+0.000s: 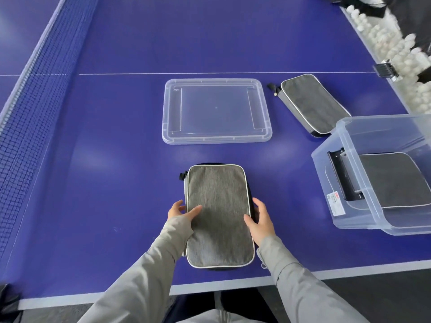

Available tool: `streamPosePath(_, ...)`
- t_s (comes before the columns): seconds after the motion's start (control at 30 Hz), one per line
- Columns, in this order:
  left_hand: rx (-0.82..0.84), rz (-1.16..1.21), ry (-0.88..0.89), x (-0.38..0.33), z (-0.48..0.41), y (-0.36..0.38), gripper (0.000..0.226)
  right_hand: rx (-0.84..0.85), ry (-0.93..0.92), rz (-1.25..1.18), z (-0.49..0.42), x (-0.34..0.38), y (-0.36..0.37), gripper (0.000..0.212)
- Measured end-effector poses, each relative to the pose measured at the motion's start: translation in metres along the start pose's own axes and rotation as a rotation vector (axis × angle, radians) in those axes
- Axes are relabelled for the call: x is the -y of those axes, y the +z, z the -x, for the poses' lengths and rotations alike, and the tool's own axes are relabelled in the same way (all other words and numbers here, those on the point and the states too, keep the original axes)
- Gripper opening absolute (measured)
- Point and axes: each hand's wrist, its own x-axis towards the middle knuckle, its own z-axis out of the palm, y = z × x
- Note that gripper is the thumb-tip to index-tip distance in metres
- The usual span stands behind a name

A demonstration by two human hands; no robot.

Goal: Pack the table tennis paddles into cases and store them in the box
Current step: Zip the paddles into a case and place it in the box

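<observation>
Near case (219,215): flat on the table (116,183), lengthwise, close to the near edge, between both hands.
Left hand (183,210): clasps the left long side, thumb on the grey top.
Right hand (260,220): clasps the right long side, thumb on top, fingers curled at the edge.
Box (349,220): to the right, well apart; one case (391,178) inside.
Second case (312,103): just beyond the box.
Lid (217,110): straight ahead, apart.
Open room: blue surface leftward, up to the net (30,101).
</observation>
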Motion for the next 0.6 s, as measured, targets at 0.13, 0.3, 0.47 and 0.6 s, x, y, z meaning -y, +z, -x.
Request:
streamPosePath(0.13,0.03,-0.01,-0.031,-0.001,-0.006,0.004,0.065,-0.015,0.018,0.015,-0.003,-0.004,0.002,0.05)
streamPosePath(0.3,0.105,0.001,-0.073,-0.002,-0.006,0.006,0.047,-0.006,0.026,0.057,-0.015,-0.008,-0.002,0.046)
streamPosePath(0.47,0.129,0.064,-0.083,-0.006,0.0,0.012,0.062,0.008,0.046,0.072,-0.02,-0.015,-0.005,0.045)
streamPosePath(0.6,0.176,0.152,-0.042,-0.01,0.007,0.015,0.082,0.01,0.048,0.058,-0.022,-0.014,-0.009,0.045)
